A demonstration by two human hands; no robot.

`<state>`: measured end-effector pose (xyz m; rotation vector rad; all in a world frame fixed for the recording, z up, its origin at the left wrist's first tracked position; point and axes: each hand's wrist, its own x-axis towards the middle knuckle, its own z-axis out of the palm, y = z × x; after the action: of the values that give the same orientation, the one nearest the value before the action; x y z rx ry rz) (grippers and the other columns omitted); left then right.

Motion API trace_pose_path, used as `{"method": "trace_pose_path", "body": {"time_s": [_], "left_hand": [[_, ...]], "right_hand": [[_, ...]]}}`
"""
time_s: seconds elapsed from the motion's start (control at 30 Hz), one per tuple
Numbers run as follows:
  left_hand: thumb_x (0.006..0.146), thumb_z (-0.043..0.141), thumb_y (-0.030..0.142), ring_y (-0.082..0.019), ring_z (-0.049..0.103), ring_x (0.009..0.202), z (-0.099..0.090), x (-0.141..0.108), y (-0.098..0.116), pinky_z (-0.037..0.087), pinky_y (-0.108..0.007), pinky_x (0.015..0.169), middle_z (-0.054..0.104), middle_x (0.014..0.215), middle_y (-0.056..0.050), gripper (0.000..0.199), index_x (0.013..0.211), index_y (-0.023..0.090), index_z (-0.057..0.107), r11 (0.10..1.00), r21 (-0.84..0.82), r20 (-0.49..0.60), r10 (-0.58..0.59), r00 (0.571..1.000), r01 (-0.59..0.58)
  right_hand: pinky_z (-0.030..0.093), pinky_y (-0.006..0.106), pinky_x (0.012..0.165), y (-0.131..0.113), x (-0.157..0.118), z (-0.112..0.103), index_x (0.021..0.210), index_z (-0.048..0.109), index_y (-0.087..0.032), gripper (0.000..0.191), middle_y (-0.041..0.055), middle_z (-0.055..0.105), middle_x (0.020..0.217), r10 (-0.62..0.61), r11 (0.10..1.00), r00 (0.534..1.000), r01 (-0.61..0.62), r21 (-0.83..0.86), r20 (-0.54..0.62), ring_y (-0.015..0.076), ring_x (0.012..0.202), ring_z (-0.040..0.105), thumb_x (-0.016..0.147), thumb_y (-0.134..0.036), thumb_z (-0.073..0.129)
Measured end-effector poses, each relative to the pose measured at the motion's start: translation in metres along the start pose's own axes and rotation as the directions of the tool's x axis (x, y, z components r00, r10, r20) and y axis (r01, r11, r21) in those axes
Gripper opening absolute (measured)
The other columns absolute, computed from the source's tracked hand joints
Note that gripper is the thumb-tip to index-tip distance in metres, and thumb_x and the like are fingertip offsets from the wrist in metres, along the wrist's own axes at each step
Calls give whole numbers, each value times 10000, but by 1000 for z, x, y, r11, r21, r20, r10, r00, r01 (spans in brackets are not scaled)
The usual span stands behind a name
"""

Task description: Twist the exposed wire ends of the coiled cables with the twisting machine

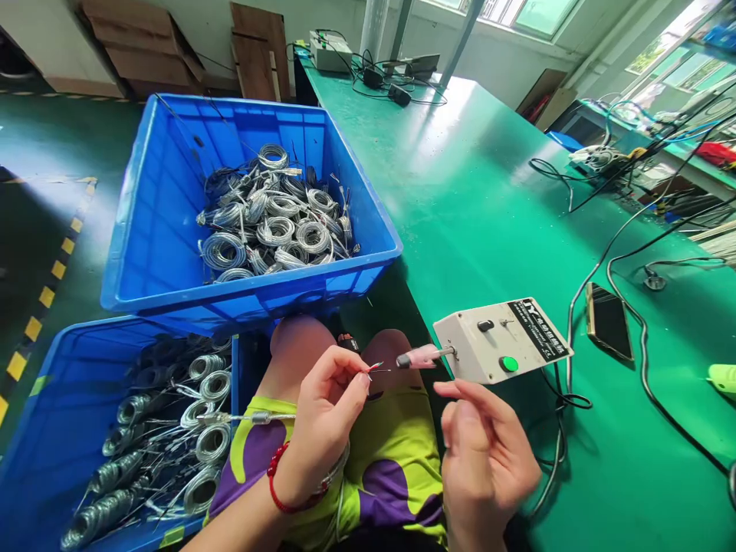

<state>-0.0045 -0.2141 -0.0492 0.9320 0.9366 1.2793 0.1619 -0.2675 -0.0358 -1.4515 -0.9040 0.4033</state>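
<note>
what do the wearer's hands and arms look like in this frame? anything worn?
Both hands bare, no gloves, no sleeves in view. Left hand has a red beaded bracelet on the wrist, with a thin pale band just beyond it. Right hand shows no jewellery or markings. Nails look short and plain.

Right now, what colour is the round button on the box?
Green: the round button on the beige box, seen in the head view.

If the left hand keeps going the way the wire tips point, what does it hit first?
Probably the pink nozzle sticking out of the grey box. The left hand pinches the wire tips just short of it, roughly in line; depth is hard to judge.
</note>
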Motion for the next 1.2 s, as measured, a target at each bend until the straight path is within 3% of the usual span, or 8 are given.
{"method": "trace_pose_path", "body": {"time_s": [0.07, 0.2, 0.37, 0.6, 0.77, 0.87, 1.07, 1.2], "left_hand": [[1094, 762, 285, -105, 554, 658, -3, -6, -2, 460, -180, 609, 650, 815, 26, 102, 1010, 230, 749, 997, 31, -5, 64, 998, -64], [1107, 717, 183, -111, 602, 731, -6, -14, -2, 518, -176, 676, 681, 890, 16, 89, 1066, 252, 757, 974, 94, 18, 206, 978, -207], [1105, 678, 120, -101, 636, 737, -4, -15, 1, 541, -163, 684, 701, 930, 19, 157, 1109, 262, 745, 961, 62, 127, 260, 957, -269], [1078, 647, 76, -129, 600, 752, -5, -15, -1, 502, -207, 688, 692, 909, 8, 220, 1125, 272, 734, 942, 89, 199, 302, 932, -324], [1044, 646, 106, -154, 574, 706, -11, -12, 0, 443, -258, 649, 683, 844, -2, 186, 1089, 272, 716, 940, 92, 389, 269, 881, -328], [1025, 695, 141, -132, 529, 628, -13, -10, 3, 396, -243, 586, 667, 775, 15, 132, 1045, 267, 729, 956, 86, 388, 226, 893, -280], [996, 707, 100, -108, 561, 601, -11, -9, 1, 434, -198, 569, 722, 782, 22, 170, 1008, 262, 759, 961, 127, 287, 204, 936, -248], [992, 705, 95, -118, 573, 624, -11, -9, -3, 449, -207, 586, 727, 790, 14, 172, 1010, 257, 759, 955, 161, 256, 205, 945, -250]], "right_hand": [[514, 288, 582, -2, -11, 6, 1181, 862, -223, 215, 68, 828, 879, 162, 985, 972, -171, 38, 170, 186, 667, 693, 1049, -388, 827], [532, 232, 603, -7, -20, 22, 1164, 872, -242, 247, 31, 785, 787, 360, 874, 814, -465, 139, 457, 164, 694, 721, 1033, -451, 876], [547, 206, 635, -8, -20, 33, 1043, 901, -246, 243, 13, 765, 741, 394, 749, 740, -602, 275, 546, 122, 650, 668, 987, -481, 937], [493, 186, 590, -8, -16, 37, 932, 880, -235, 218, 3, 734, 746, 383, 729, 766, -593, 340, 516, 98, 612, 586, 933, -434, 970], [443, 197, 557, -8, -10, 40, 875, 824, -213, 278, -27, 652, 684, 392, 672, 728, -644, 365, 562, 92, 563, 497, 926, -454, 953], [443, 202, 557, -4, -11, 37, 902, 824, -212, 296, -23, 654, 695, 369, 695, 709, -640, 328, 601, 102, 580, 506, 943, -482, 939], [525, 186, 629, 6, -22, 27, 980, 841, -253, 130, -8, 747, 785, 192, 890, 865, -353, 290, 464, 117, 663, 641, 1047, -365, 841], [558, 197, 634, 2, -21, 28, 1049, 874, -288, 51, -10, 781, 808, 106, 918, 899, -253, 306, 426, 126, 660, 673, 1013, -255, 860]]}}
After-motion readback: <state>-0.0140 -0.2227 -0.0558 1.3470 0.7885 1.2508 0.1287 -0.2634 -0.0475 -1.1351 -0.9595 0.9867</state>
